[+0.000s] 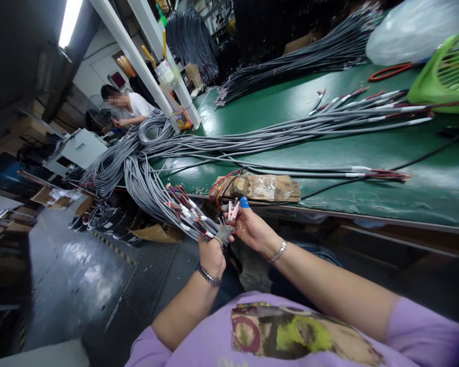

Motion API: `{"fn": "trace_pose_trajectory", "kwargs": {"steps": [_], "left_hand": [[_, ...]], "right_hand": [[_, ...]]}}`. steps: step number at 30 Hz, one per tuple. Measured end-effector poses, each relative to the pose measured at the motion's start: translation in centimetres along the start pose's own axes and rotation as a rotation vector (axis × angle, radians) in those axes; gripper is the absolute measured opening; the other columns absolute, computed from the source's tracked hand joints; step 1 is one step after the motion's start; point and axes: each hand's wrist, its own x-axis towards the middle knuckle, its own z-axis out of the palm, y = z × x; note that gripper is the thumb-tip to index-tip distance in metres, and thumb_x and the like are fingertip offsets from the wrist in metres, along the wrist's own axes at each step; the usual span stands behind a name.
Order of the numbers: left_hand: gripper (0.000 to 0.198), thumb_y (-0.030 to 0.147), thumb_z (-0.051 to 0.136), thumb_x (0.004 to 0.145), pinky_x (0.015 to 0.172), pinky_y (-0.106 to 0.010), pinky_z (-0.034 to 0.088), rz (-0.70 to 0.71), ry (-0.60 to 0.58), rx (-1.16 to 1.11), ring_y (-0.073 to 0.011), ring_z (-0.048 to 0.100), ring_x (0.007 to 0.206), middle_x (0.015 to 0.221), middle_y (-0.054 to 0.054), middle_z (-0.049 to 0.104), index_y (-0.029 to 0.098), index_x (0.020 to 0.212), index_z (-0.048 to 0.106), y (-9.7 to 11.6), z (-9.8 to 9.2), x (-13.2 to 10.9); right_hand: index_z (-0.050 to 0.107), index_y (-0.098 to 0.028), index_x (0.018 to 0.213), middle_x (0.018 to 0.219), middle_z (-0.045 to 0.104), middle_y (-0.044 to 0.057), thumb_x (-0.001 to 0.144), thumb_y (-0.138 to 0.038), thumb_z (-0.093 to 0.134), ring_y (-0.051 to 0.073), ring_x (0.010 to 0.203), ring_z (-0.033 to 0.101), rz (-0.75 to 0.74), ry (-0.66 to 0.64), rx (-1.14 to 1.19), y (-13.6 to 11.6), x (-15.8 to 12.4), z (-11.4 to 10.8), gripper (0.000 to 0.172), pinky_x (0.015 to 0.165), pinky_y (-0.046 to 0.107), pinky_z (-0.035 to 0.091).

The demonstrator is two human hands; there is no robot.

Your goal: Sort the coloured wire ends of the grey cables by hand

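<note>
My left hand (215,245), with dark coverings on some fingers, is closed around the end of a grey cable, where thin coloured wires fan out. Close by on its right, my right hand (248,224) is closed at those wires, with a blue cover (244,202) on one fingertip. A small pale pink clip-like piece (233,210) shows at my right fingers. Just beyond the hands, a worn wooden block (268,188) lies at the table's edge, with cords around its left end. Stripped cable ends with white bands (187,211) hang left of my hands.
Long grey cables (252,140) stretch across the green table (367,199). Further back lie black cables (290,61), a white plastic bag (416,30) and a green basket (443,76). White posts (137,56) rise at the table. A person (133,106) sits at the far left.
</note>
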Motion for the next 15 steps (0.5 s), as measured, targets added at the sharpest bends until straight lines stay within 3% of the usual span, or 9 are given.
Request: {"fn": "trace_pose_trajectory", "kwargs": {"steps": [4,9,15], "left_hand": [[0.019,0.022,0.076,0.057,0.051,-0.022,0.045,-0.006,-0.018,-0.011,-0.0096,0.056,0.048,0.051,0.002,0.06,0.014,0.054,0.059,-0.2,-0.7,-0.2],[0.023,0.028,0.078,0.057,0.052,-0.024,0.047,-0.015,-0.031,-0.001,-0.0107,0.057,0.047,0.051,0.002,0.059,0.015,0.054,0.059,-0.6,-1.3,-0.7],[0.02,0.03,0.076,0.061,0.057,-0.027,0.05,0.016,-0.124,0.101,-0.0131,0.059,0.053,0.055,0.002,0.062,0.016,0.058,0.062,-0.8,-2.3,-1.0]], "right_hand": [[0.064,-0.018,0.084,0.074,0.061,0.004,0.077,-0.066,0.052,0.013,0.06,0.054,0.061,-0.026,0.026,-0.2,-1.0,-1.1,0.05,0.054,0.026,0.047],[0.064,-0.016,0.079,0.076,0.065,0.004,0.07,-0.058,0.067,0.012,0.061,0.057,0.166,-0.041,-0.147,-0.6,-2.3,-2.1,0.043,0.06,0.026,0.047],[0.062,-0.015,0.074,0.065,0.065,0.0,0.061,-0.042,0.078,0.012,0.056,0.059,0.084,-0.162,-0.434,-1.6,-3.0,-0.8,0.034,0.057,0.025,0.045]]}}
